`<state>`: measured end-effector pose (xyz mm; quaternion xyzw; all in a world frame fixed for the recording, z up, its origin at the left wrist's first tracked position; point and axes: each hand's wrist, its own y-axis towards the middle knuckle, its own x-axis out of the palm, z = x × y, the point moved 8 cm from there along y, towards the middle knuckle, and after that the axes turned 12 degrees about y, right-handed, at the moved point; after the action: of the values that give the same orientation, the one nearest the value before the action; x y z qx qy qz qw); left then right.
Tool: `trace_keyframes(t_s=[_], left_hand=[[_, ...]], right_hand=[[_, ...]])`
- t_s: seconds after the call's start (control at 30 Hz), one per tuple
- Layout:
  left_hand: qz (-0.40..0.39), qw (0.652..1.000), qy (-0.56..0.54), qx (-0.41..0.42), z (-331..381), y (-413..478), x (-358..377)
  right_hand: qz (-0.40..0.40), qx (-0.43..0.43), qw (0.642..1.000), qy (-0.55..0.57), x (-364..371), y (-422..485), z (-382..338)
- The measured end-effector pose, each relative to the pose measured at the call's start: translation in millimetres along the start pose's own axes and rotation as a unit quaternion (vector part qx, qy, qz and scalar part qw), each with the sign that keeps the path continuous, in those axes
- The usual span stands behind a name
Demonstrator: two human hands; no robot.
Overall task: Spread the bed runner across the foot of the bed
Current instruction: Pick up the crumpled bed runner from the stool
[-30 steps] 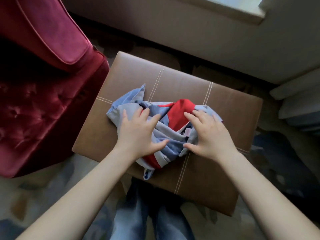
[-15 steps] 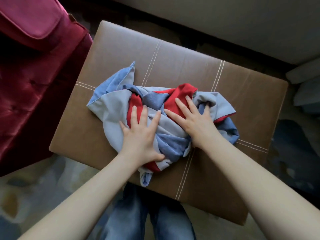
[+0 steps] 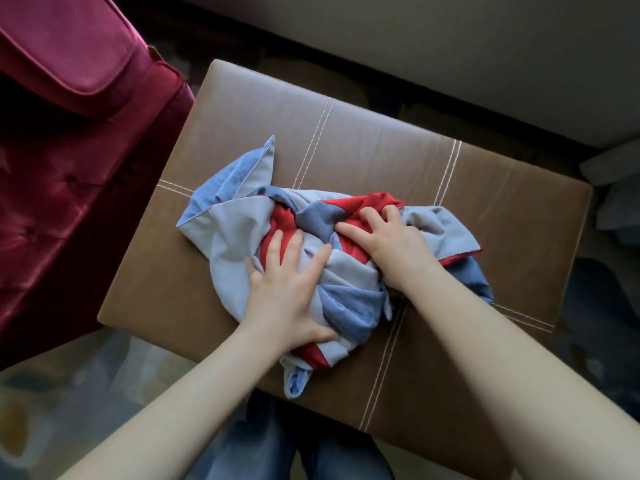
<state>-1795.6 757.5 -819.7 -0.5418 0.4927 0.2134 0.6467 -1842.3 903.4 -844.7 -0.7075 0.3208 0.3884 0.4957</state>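
The bed runner (image 3: 235, 237), a crumpled bundle of grey, blue and red patches, lies on a brown leather ottoman (image 3: 398, 161). My left hand (image 3: 287, 285) lies on the bundle's near left part, fingers fairly straight and spread, thumb dug into a fold at the near edge. My right hand (image 3: 388, 237) sits on the bundle's right part, its fingers curled into the red and blue cloth. One blue corner of the runner sticks up at the far left, another hangs toward the ottoman's near edge.
A dark red tufted armchair (image 3: 62, 168) stands close on the left of the ottoman. A pale wall or bed base (image 3: 450, 46) runs along the far side. Patterned carpet (image 3: 69, 393) and my jeans-clad legs (image 3: 263, 445) lie below.
My right hand's fingers have curled from flat into the cloth, bunching it. My left hand has slid slightly nearer on the bundle. The view has shifted a little.
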Motion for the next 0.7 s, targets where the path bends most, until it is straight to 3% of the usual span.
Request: trace_keyframes(t_s=[0.2,0.3,0.47,0.7], left_hand=[[-0.006,0.997,-0.071,-0.04,-14.9,-9.9,7.8],[-0.003,0.999,-0.044,-0.029,-13.2,-1.5,7.2],[0.086,0.995,-0.038,-0.018,-20.2,0.6,-6.3],[0.084,0.996,-0.013,0.017,-35.8,-9.0,-37.1]], right_hand=[[-0.011,0.007,1.0,-0.001,0.7,-7.5,1.1],[0.004,0.015,1.0,0.016,-1.3,-9.6,-0.7],[0.025,0.048,0.996,0.064,-3.2,-12.8,-6.6],[0.053,0.066,0.992,0.089,-28.0,-36.4,-19.5]])
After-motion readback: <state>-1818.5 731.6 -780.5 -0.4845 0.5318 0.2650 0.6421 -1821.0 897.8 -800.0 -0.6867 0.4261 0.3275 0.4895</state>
